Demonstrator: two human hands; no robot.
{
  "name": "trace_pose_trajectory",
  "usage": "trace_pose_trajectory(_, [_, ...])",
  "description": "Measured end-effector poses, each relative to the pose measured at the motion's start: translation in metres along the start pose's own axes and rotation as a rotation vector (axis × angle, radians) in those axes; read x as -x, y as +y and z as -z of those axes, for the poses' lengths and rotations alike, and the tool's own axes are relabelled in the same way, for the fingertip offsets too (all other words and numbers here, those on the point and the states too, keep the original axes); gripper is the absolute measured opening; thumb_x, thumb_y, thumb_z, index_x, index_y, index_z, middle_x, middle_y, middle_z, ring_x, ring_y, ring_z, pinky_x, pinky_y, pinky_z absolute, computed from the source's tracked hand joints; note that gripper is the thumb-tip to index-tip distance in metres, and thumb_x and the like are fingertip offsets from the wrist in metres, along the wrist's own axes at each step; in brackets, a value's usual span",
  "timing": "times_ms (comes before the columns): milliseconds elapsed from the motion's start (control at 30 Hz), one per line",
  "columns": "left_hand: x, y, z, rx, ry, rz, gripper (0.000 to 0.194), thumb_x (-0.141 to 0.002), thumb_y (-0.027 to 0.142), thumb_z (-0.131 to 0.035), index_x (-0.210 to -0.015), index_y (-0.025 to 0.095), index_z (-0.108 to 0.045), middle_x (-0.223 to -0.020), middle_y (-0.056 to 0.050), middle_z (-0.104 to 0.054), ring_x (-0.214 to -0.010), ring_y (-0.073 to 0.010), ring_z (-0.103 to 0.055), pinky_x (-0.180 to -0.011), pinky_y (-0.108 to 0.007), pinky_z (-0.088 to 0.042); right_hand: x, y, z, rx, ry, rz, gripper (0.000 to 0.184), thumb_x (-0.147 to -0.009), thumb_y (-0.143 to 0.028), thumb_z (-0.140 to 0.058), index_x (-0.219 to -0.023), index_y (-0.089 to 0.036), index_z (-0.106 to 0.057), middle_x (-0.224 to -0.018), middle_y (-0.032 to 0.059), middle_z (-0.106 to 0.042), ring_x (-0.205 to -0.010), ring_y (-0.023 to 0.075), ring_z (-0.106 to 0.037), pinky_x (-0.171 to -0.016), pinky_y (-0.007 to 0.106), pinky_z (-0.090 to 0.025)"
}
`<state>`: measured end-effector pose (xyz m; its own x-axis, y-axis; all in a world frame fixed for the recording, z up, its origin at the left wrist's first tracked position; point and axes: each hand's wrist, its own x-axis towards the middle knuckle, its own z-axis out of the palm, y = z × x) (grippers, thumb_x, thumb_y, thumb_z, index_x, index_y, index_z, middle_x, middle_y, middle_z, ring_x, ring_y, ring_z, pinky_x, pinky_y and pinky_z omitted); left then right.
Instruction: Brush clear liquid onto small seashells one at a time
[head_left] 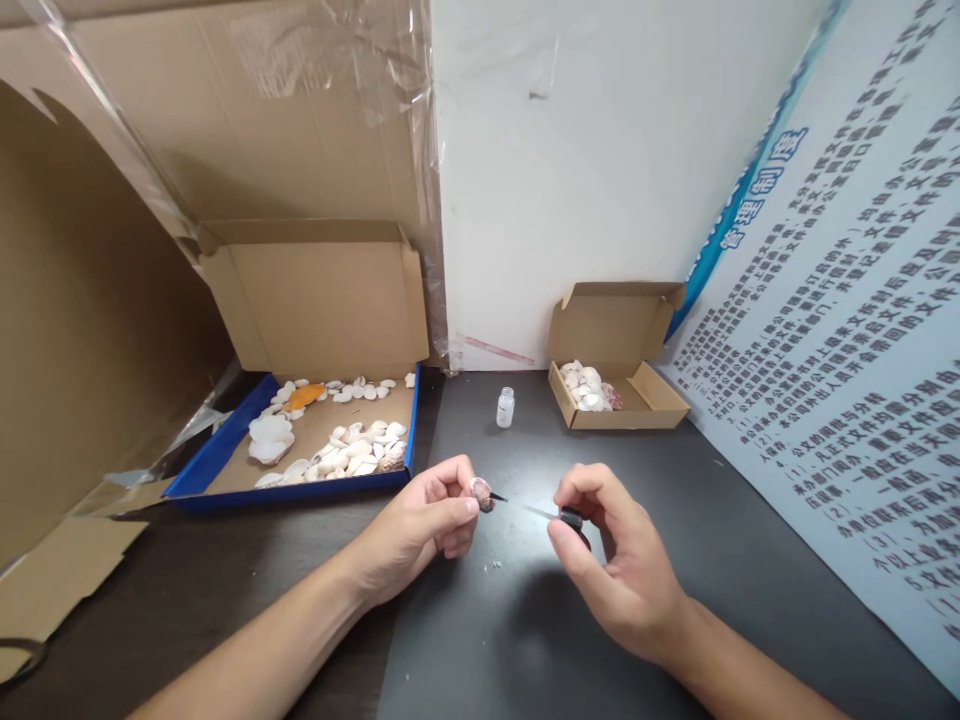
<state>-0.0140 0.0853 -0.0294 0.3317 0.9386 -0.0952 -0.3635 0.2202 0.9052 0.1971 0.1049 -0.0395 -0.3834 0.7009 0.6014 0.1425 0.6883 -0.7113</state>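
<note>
Between thumb and fingers, my left hand (pixel 439 510) pinches a small reddish-brown and white seashell (pixel 482 494). My right hand (pixel 619 550) grips the black cap of a brush applicator (pixel 571 518). Its thin pale stem points left, and the dark bristle tip touches or nearly touches the shell; I cannot tell which. Behind the hands stands a small uncapped bottle (pixel 505 408) with a whitish body, upright on the dark table. Part of the cap is hidden by my right fingers.
At the left, an open blue-sided cardboard box (pixel 300 487) holds many shells and an orange piece (pixel 304 396). A smaller open box (pixel 637 418) with white shells (pixel 585 386) stands at the back right. Cardboard and a white panel rise behind; a printed sheet (pixel 847 330) slants along the right.
</note>
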Motion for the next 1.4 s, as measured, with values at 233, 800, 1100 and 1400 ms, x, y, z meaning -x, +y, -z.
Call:
trace_pose_trajectory(233, [0.0008,0.0003,-0.0002,-0.012,-0.005,0.019,0.028,-0.076,0.028,-0.072,-0.078,0.016,-0.047,-0.078,0.004,-0.051,-0.05,-0.0004,-0.038,-0.049,-0.017,-0.028,-0.0015,0.0011,-0.0002,-0.049,-0.046,-0.069,0.009,-0.091,-0.018,-0.052,-0.095,-0.024,-0.046,-0.074,-0.0043,-0.047,-0.058,0.0117,-0.046,-0.051,0.022,-0.041])
trace_pose_trajectory(800, [-0.0025,-0.0019,0.0,-0.268,0.019,0.011,0.029,-0.082,0.039,-0.064,-0.081,0.016,-0.047,-0.074,0.003,-0.047,-0.059,-0.0053,-0.048,-0.05,-0.017,-0.038,-0.0018,0.0031,-0.0022,-0.016,-0.069,-0.162,0.009,-0.09,-0.021,-0.053,-0.092,-0.024,-0.045,-0.071,-0.005,-0.043,-0.057,0.0123,-0.042,-0.05,0.023,-0.038])
trace_pose_trajectory(1100, [-0.0052,-0.0065,0.0033,-0.481,0.014,-0.063,0.033,-0.086,0.046,-0.059,-0.081,0.018,-0.042,-0.068,0.006,-0.04,-0.057,-0.005,-0.037,-0.053,-0.019,-0.032,-0.0001,0.0058,-0.003,-0.01,-0.075,-0.171,0.011,-0.091,-0.023,-0.055,-0.097,-0.025,-0.047,-0.075,-0.0045,-0.046,-0.058,0.0122,-0.042,-0.05,0.023,-0.038])
trace_pose_trajectory(1400, [-0.0037,-0.0081,0.0055,-0.523,-0.006,-0.084,0.017,-0.088,0.029,-0.055,-0.082,0.018,-0.043,-0.072,0.006,-0.039,-0.06,-0.005,-0.035,-0.056,-0.02,-0.03,0.0008,0.005,-0.0019,-0.012,-0.088,-0.148,0.011,-0.091,-0.021,-0.055,-0.098,-0.025,-0.047,-0.074,-0.0047,-0.045,-0.058,0.012,-0.042,-0.05,0.022,-0.038])
